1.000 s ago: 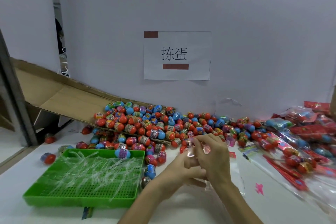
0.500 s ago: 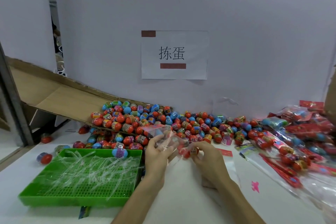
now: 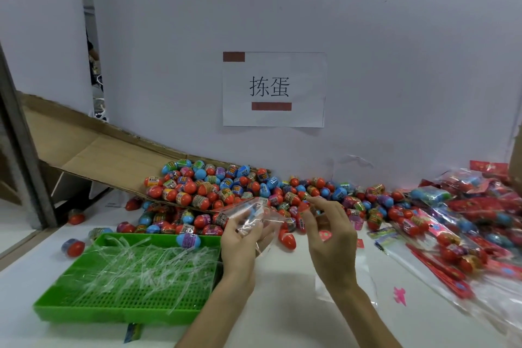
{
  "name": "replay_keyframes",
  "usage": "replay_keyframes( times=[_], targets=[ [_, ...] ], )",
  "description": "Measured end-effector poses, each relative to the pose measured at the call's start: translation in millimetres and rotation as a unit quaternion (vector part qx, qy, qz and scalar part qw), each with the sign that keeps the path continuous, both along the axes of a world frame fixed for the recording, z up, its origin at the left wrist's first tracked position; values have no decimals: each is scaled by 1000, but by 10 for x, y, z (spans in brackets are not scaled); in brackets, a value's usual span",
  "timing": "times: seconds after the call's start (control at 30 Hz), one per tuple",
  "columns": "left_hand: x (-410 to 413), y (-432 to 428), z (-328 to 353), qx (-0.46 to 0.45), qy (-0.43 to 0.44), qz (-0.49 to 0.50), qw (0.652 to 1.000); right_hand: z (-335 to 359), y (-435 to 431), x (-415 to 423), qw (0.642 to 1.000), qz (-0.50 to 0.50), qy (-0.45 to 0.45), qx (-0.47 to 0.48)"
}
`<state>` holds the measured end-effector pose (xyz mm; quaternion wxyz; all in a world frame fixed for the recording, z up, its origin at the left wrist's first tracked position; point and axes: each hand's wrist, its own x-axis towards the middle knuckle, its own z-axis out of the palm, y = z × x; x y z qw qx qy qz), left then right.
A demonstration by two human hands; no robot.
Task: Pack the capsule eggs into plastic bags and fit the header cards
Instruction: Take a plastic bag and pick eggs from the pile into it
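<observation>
My left hand [image 3: 240, 243] grips a clear plastic bag [image 3: 254, 213] by its lower part and holds it up over the table, its mouth toward the egg pile. My right hand [image 3: 332, 234] is just right of the bag with curled fingers, and pinches a red capsule egg [image 3: 301, 220] at the bag's edge. A big pile of red and blue capsule eggs [image 3: 226, 189] lies behind both hands. One red egg [image 3: 288, 237] lies loose on the table between them. Filled bags with red header cards [image 3: 466, 234] are heaped at the right.
A green perforated tray [image 3: 118, 302] holding clear plastic strips sits front left, with a blue egg [image 3: 188, 240] on its far rim. A cardboard chute [image 3: 107, 155] slopes down to the pile. Flat clear bags [image 3: 347, 288] lie under my right forearm. A paper sign [image 3: 274, 89] hangs on the wall.
My hands have drawn apart. The left hand lifted the bag toward the pile and spread it out, and the right hand shifted right with an egg.
</observation>
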<state>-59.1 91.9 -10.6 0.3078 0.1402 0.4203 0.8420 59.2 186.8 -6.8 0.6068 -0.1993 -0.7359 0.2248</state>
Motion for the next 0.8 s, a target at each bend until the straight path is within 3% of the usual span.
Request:
replay_keyframes(
  times=[0.2,0.33,0.53,0.8],
  targets=[
    [-50,-29,97,71,-65,-28,995,-23,-133,-33,996,67,-51,6],
    [-14,-38,104,70,-55,-34,995,-6,-201,-56,984,126,-76,-102],
    [-20,-44,105,48,-37,-22,998,45,-199,-66,944,229,-17,-239],
    [8,-32,77,22,1,-42,999,-5,-246,-110,947,229,-34,-224]
  ],
)
